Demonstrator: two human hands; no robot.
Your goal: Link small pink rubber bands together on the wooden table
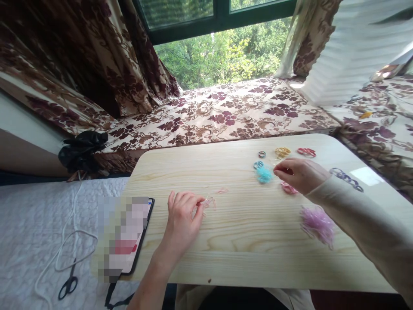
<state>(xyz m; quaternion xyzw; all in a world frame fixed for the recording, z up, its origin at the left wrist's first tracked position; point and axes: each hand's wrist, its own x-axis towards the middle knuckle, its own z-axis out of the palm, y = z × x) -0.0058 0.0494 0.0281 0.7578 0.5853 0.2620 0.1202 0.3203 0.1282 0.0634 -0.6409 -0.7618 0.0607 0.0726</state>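
My left hand (185, 209) rests low over the middle of the table, thumb and forefinger closed on a few thin, pale pink strands (209, 202). A loose pink strand (222, 190) lies just beyond its fingertips. My right hand (295, 172) hovers at the right, its fingertips pinched together; what they hold, if anything, is too small to make out. Left of those fingertips sits a turquoise bundle of strands (264, 174), with light blue rings (258, 165) behind it. Pink rings (288, 188) are partly covered by my right hand. A lilac bundle of strands (318, 224) lies below my right forearm.
Yellow rings (282, 152), red rings (306, 152) and a small multicoloured ring (262, 154) lie toward the table's (245, 254) far edge. Purple-grey rings (346, 178) are farther right. A phone (135, 241) overlaps the left edge. Scissors (68, 286) lie on the bed.
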